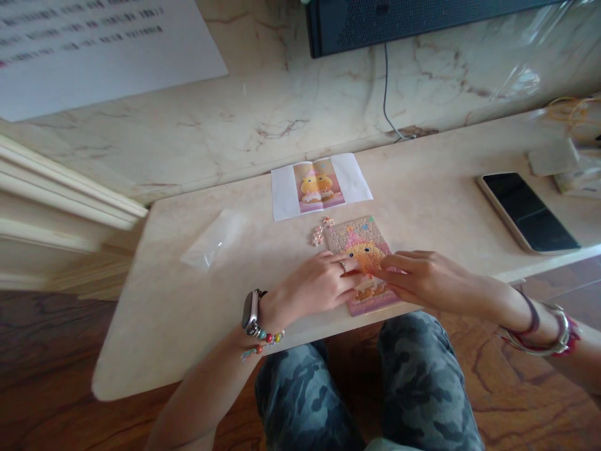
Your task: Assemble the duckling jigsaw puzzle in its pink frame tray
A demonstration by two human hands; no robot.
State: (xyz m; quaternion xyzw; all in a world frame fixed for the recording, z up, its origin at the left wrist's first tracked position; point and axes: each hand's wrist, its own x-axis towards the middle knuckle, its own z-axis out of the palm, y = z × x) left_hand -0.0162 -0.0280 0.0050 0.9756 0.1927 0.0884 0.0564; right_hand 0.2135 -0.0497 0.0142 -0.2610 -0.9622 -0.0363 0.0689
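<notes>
A jigsaw puzzle with a yellow character in a pink hat lies near the table's front edge. My left hand rests over its left side, palm down, fingers stretched out across the picture. From the right, my right hand reaches onto the puzzle with its fingers drawn together. Its fingertips touch the middle of the picture, close to the left fingers. Whatever they pinch, if anything, is hidden. Several loose puzzle pieces are heaped beside the puzzle's upper left corner. Behind it lies a creased paper sheet printed with the same character.
A clear plastic bag lies on the table to the left. At the right is a phone, with packaging beyond it. A black device and its cable are at the marble wall.
</notes>
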